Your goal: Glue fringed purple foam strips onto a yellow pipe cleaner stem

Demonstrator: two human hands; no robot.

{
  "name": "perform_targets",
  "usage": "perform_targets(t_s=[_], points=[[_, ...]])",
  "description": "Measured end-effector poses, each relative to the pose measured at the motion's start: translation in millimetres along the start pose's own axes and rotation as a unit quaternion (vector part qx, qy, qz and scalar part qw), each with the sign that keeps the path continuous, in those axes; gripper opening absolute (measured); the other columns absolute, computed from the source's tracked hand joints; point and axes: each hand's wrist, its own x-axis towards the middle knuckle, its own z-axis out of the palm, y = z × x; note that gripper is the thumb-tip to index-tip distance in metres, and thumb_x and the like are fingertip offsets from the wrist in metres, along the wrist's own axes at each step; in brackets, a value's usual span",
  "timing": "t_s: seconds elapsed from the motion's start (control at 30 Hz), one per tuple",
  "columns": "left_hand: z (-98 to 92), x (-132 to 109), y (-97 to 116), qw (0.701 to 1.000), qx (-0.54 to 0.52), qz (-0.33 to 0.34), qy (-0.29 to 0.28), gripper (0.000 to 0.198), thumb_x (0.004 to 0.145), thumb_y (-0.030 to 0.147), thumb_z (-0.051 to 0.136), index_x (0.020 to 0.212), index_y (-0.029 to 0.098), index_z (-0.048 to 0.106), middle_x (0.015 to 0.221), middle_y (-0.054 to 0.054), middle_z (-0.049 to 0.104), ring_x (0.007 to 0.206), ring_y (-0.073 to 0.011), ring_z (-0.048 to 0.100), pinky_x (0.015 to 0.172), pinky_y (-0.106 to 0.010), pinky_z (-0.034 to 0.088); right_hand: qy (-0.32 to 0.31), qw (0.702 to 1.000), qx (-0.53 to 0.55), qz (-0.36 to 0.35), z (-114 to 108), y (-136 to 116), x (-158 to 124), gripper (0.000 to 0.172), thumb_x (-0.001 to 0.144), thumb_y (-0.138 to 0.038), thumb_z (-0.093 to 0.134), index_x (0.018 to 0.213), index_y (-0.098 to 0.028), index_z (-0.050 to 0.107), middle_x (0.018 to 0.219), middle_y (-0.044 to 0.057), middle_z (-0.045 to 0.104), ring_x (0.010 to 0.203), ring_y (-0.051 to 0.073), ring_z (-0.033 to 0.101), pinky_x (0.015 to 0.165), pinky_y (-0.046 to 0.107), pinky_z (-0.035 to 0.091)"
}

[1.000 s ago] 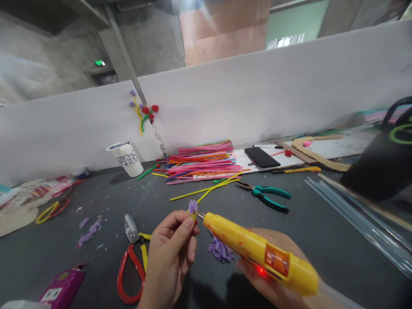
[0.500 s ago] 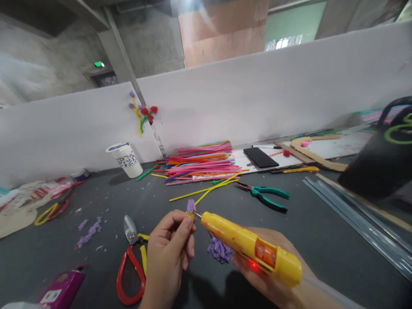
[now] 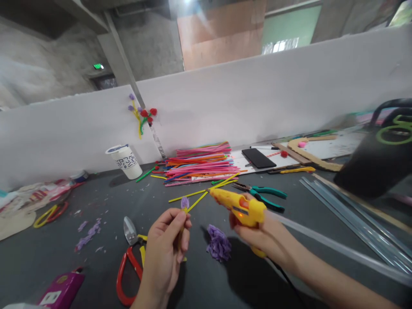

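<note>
Pinched between the thumb and fingers of my left hand (image 3: 169,240) is a small pipe-cleaner flower (image 3: 185,203), with a purple head and a yellow stem. My right hand (image 3: 254,229) grips a yellow hot glue gun (image 3: 240,206), its nozzle pointing up and left, apart from the flower. A clear glue stick (image 3: 322,240) trails from the gun's back end. Below the gun lies a heap of short purple pieces (image 3: 219,243). Yellow pipe cleaners (image 3: 188,196) lie crossed behind my hands. Red-handled cutting pliers (image 3: 130,257) rest left of my left hand.
A bundle of coloured pipe cleaners (image 3: 199,165) lies at the back, beside a black phone (image 3: 258,158). Teal-handled pliers (image 3: 265,197) lie behind the glue gun. A white cup (image 3: 125,162) stands back left, a large black container (image 3: 376,154) at right. Purple scraps (image 3: 90,235) lie at left.
The glue gun has pulled away from the flower, moving right and turning in my right hand. My left hand has shifted slightly left with the flower. The purple heap now shows fully.
</note>
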Motion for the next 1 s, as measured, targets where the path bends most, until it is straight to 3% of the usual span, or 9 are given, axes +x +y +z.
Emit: perform_targets(t_s=[0.03,0.1,0.17,0.33,0.47,0.6,0.77,0.87,1.0], points=[[-0.1,0.5,0.0,1.000,-0.003,-0.002,-0.004,0.024,0.067,0.034,0.075,0.065,0.014,0.062,0.055,0.004,0.058,0.031,0.0010,0.036,0.027,-0.008,0.023,-0.005,1.000,0.001,0.020,-2.7,4.1,4.8,0.019,0.069,-0.022,0.049,0.085,-0.019,0.059,0.077,0.003,0.061,0.066,0.016,0.056,0.057,0.025,0.046],[-0.6,1.1,-0.3,1.000,-0.003,-0.002,-0.009,0.022,0.068,0.032,0.074,0.065,0.014,0.062,0.055,0.004,0.058,0.032,0.0011,0.035,0.028,-0.008,0.024,-0.079,0.988,-0.010,0.131,-6.7,12.0,14.4,0.023,0.063,-0.017,0.045,0.081,-0.018,0.059,0.075,0.002,0.062,0.057,0.013,0.054,0.050,0.022,0.044],[-1.1,1.2,-0.4,1.000,0.000,0.002,-0.013,0.021,0.069,0.031,0.073,0.065,0.014,0.062,0.055,0.004,0.058,0.033,0.0010,0.036,0.028,-0.008,0.024,-0.107,0.978,-0.041,0.174,-8.3,19.4,22.5,0.023,0.066,-0.018,0.048,0.085,-0.015,0.060,0.079,0.003,0.065,0.064,0.014,0.058,0.057,0.022,0.046],[-1.7,2.2,-0.9,1.000,0.002,0.001,-0.023,0.022,0.068,0.031,0.073,0.062,0.014,0.061,0.053,0.004,0.057,0.032,0.0010,0.034,0.027,-0.008,0.022,-0.126,0.962,-0.141,0.196,-13.5,33.4,34.5,0.027,0.080,-0.037,0.052,0.086,-0.014,0.065,0.078,0.006,0.069,0.068,0.017,0.064,0.059,0.024,0.048],[-1.8,4.2,-3.6,0.999,0.000,-0.007,-0.036,0.020,0.069,0.030,0.073,0.063,0.014,0.063,0.054,0.003,0.059,0.032,0.0008,0.036,0.028,-0.007,0.022,-0.108,0.924,-0.312,0.195,-24.5,30.9,36.6,0.051,0.082,-0.057,0.047,0.060,-0.014,0.064,0.063,0.013,0.064,0.063,0.027,0.063,0.056,0.033,0.044],[-1.3,4.5,-6.2,0.999,0.004,-0.013,-0.042,0.020,0.071,0.030,0.072,0.064,0.014,0.063,0.054,0.003,0.060,0.031,0.0010,0.035,0.027,-0.008,0.022,-0.103,0.888,-0.426,0.136,-22.4,16.6,28.5,0.048,0.086,-0.048,0.046,0.057,-0.013,0.062,0.061,0.017,0.062,0.065,0.030,0.063,0.058,0.035,0.039],[-0.1,4.2,-7.7,0.999,0.013,-0.023,-0.046,0.020,0.070,0.029,0.072,0.064,0.013,0.063,0.055,0.002,0.061,0.032,0.0005,0.038,0.027,-0.008,0.023,-0.218,0.883,-0.414,-0.045,-5.3,6.0,13.9,0.012,0.084,-0.023,0.053,0.087,-0.019,0.064,0.084,0.005,0.067,0.076,0.018,0.060,0.065,0.026,0.037],[0.2,3.7,-8.4,0.998,0.019,-0.030,-0.052,0.020,0.071,0.029,0.072,0.064,0.013,0.062,0.055,0.003,0.061,0.032,0.0004,0.038,0.027,-0.007,0.023,-0.269,0.866,-0.406,-0.115,2.0,9.5,9.5,0.011,0.082,-0.014,0.053,0.084,-0.017,0.063,0.087,0.005,0.064,0.075,0.015,0.057,0.064,0.025,0.035],[-0.3,2.6,-9.4,0.998,0.024,-0.030,-0.057,0.019,0.072,0.029,0.071,0.065,0.013,0.062,0.058,0.002,0.061,0.033,0.0003,0.038,0.027,-0.007,0.023,-0.278,0.858,-0.408,-0.145,7.4,17.7,9.3,0.015,0.087,-0.014,0.049,0.080,-0.015,0.062,0.083,0.005,0.061,0.070,0.014,0.054,0.061,0.025,0.033]])
